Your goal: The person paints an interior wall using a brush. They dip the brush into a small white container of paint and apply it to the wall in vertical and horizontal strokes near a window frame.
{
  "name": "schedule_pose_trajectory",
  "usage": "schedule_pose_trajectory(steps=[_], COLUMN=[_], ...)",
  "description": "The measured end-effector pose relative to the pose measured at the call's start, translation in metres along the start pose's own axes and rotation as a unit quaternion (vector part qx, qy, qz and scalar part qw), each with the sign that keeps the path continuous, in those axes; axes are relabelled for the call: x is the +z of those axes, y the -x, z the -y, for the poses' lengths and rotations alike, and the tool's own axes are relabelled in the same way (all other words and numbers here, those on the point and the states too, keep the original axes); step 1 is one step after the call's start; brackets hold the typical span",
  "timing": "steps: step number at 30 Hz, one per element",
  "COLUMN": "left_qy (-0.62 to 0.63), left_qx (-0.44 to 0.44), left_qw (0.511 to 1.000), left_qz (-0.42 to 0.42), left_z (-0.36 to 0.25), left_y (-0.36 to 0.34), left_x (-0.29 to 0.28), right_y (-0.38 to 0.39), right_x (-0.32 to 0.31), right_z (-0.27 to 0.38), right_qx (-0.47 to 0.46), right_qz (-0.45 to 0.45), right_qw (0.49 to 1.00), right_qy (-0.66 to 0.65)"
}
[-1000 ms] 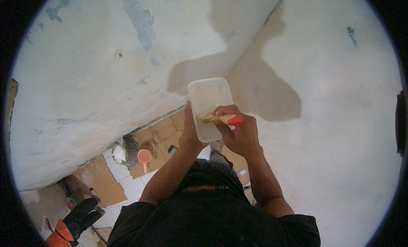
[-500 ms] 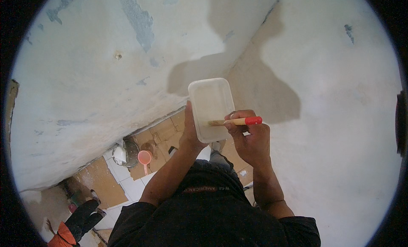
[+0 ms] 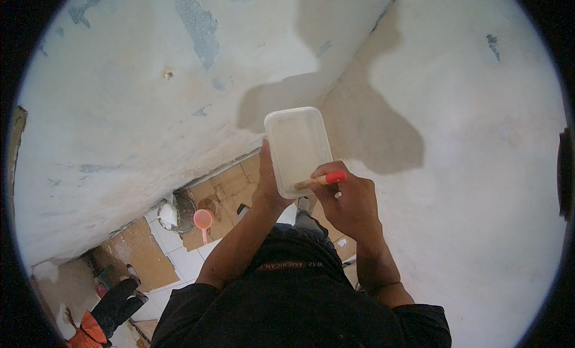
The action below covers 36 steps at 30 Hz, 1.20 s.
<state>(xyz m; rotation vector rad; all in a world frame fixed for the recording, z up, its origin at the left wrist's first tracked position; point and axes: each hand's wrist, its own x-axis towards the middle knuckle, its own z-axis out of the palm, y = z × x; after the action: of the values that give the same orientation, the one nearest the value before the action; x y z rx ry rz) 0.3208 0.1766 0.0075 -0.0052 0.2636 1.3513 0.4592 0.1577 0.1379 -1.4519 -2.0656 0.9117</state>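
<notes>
A white rectangular plastic tub (image 3: 297, 138) with rounded corners is held up in front of me. My left hand (image 3: 269, 183) is closed around its left side and near end. Pale liquid seems to lie inside, though its depth is hard to make out. Between the fingers of my right hand (image 3: 352, 201) is a paintbrush (image 3: 326, 179) with a wooden handle and a red end. Its bristles dip into the near part of the tub, partly hidden by the fingers.
Patchy walls (image 3: 138, 108) meet in a corner ahead. Down on the left stand a bucket (image 3: 179, 213) and a pink dipper (image 3: 203, 219), among cardboard sheets (image 3: 141, 258) over white tiles. Another person in an orange top (image 3: 90, 331) is at the lower left.
My right hand has brought the brush nearer to me and slightly left, and the handle now tilts more, its bristles lower in the tub. The tub has barely shifted.
</notes>
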Motion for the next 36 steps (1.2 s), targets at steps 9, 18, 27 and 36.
schedule_pose_trajectory(steps=[9,18,27,36], left_qy=[-0.003,-0.067,-0.022,-0.028], left_qx=[-0.012,-0.013,-0.011,-0.005], left_qw=[0.999,0.998,0.996,0.996], left_qz=[0.039,-0.019,-0.082,-0.087], left_z=[-0.001,0.001,0.003,0.003], left_y=[0.009,0.009,0.015,0.016], left_x=[0.011,0.002,0.025,0.025], right_y=[-0.013,-0.031,-0.044,-0.051], right_x=[0.011,0.018,0.027,0.031], right_z=[-0.008,-0.016,-0.024,-0.024], right_qx=[-0.030,-0.055,-0.073,-0.094], right_qz=[-0.053,-0.098,-0.158,-0.227], right_qw=[0.998,0.993,0.985,0.968], right_qy=[0.007,0.029,-0.003,-0.043])
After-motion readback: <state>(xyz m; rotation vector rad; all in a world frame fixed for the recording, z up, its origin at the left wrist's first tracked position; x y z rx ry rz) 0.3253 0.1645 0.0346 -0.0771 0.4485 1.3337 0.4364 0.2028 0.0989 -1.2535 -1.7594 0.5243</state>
